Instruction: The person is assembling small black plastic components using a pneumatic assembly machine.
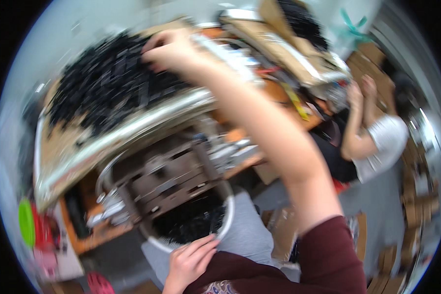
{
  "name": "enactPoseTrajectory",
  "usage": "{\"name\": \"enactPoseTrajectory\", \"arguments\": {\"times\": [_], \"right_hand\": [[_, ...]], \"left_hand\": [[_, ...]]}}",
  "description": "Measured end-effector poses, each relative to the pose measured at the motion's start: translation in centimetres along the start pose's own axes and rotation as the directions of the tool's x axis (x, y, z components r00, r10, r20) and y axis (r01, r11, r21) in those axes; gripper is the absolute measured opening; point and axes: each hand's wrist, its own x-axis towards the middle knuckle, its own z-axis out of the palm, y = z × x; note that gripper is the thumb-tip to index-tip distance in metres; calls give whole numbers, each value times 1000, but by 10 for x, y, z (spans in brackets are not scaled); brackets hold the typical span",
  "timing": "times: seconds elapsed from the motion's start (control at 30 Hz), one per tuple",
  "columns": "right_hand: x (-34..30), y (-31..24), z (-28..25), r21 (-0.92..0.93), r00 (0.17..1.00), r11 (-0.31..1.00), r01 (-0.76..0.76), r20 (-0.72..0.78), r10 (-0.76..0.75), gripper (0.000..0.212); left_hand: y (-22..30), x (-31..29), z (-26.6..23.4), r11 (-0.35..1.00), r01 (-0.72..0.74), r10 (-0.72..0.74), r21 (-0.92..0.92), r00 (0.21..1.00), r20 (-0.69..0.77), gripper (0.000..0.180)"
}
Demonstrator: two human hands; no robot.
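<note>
Black pieces lie by the curled right hand, a white-rimmed basin by the left hand; grips I cannot tell.

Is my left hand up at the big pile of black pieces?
No, the left hand is down by the near rim of the round container, while the right hand is up at the black pile.

Over there, a heap of small parts lies on a tray, left of the right hand; a basin sits before the left hand, a fixture between both, a co-worker off right.
</note>
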Motion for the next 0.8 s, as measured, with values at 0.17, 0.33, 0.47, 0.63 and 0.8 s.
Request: {"name": "enactPoseTrajectory", "arguments": {"times": [0.17, 0.33, 0.47, 0.63, 0.8], "right_hand": [[-3, -2, 23, -260, 860, 893, 366, -273, -432, 10], [-11, 4, 35, -141, 892, 942, 305, -303, -335, 15], [-12, 8, 41, -104, 929, 968, 230, -272, -250, 13], [-5, 18, 48, -61, 928, 982, 181, -321, -191, 12], [-3, 21, 42, -56, 907, 976, 209, -363, -215, 9]], "left_hand": [[15, 9, 3, 994, 103, -101, -31, 993, 58, 25], [17, 10, 6, 995, 81, -76, -60, 994, 81, 26], [16, 8, -2, 997, 58, -49, -54, 985, 165, 31], [21, 12, -3, 999, -22, 24, -27, 994, 110, 24], [17, 7, 10, 996, 82, -79, -45, 994, 80, 26]]}}
